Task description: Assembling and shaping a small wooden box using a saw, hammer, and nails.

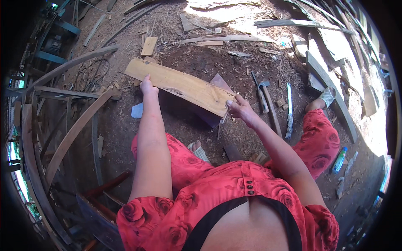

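Observation:
A light wooden board (184, 85) with a dark knot and a rough patch along its near edge spans the space between my two hands, tilted down to the right. My left hand (148, 86) grips its near edge toward the left end. At the right end, the fingers of my right hand (242, 109) close around the board's corner. Beneath it shows part of a dark, flat-sided block or panel (211, 119), mostly hidden by the board. Right of my right hand lie a hammer-like tool (263, 98) and a long wooden handle (272, 111).
A handsaw-like narrow strip (289, 109) lies on the chip-strewn ground at right, near a green-blue bottle (339, 160). Curved timbers (79, 129) lean at left. A long beam (333, 96) lies beyond my right foot. Planks (228, 38) and offcuts (149, 46) litter the far ground.

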{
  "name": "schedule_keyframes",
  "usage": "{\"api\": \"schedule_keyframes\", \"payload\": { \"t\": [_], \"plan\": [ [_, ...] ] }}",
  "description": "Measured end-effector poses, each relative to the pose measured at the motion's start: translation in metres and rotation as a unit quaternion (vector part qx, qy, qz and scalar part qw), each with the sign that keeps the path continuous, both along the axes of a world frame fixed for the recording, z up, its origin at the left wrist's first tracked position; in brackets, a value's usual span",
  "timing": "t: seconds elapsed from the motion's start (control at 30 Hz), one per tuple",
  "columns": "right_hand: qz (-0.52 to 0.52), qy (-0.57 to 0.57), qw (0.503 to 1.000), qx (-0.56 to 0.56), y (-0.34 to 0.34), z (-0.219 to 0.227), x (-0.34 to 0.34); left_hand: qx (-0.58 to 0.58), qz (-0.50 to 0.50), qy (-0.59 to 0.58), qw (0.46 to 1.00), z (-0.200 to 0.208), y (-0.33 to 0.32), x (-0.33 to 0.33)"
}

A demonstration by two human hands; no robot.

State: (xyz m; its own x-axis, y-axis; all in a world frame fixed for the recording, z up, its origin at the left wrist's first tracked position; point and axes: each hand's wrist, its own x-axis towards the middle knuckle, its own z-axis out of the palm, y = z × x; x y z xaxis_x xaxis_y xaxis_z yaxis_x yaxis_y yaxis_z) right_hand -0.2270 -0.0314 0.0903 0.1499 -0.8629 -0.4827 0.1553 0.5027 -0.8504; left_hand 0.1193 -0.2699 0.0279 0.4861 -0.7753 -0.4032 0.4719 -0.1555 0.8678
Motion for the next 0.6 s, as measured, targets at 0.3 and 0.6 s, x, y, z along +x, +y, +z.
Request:
{"api": "schedule_keyframes", "payload": {
  "t": [0.3,0.6],
  "plan": [
    [0.031,-0.008,0.999,-0.006,-0.014,0.007,-0.005,0.07,-0.178,-0.699,0.689,0.093,0.049,-0.079],
    [0.053,0.037,0.998,-0.004,-0.018,-0.002,-0.024,0.088,-0.272,-0.646,0.708,0.087,0.123,-0.118]
  ]
}}
